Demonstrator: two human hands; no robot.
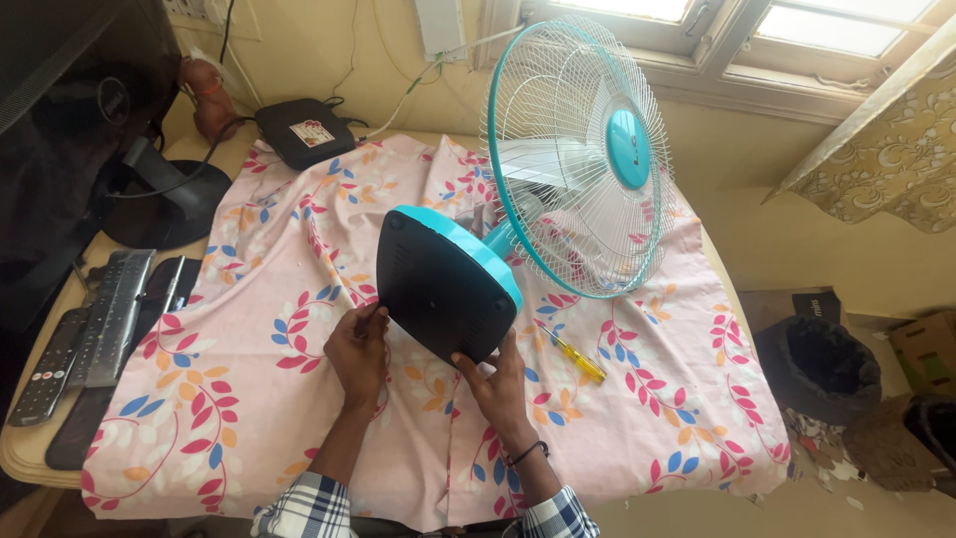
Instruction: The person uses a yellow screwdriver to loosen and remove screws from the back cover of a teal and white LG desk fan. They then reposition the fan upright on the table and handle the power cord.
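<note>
Two hands grip the black underside of a table fan's base (443, 284): left hand (358, 351) curled on its lower-left edge, right hand (498, 384) curled on its bottom edge. Fan cage (578, 159) tilts beyond the hands. Yellow screwdriver (576, 357) lies just right of the right hand on the floral cloth (229, 389). Remotes (90, 329) lie far left; bin (817, 364) stands far right.

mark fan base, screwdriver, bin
fan base (438, 284), head view, black underside
screwdriver (581, 360), head view, yellow handle
bin (819, 367), head view, black liner
</note>
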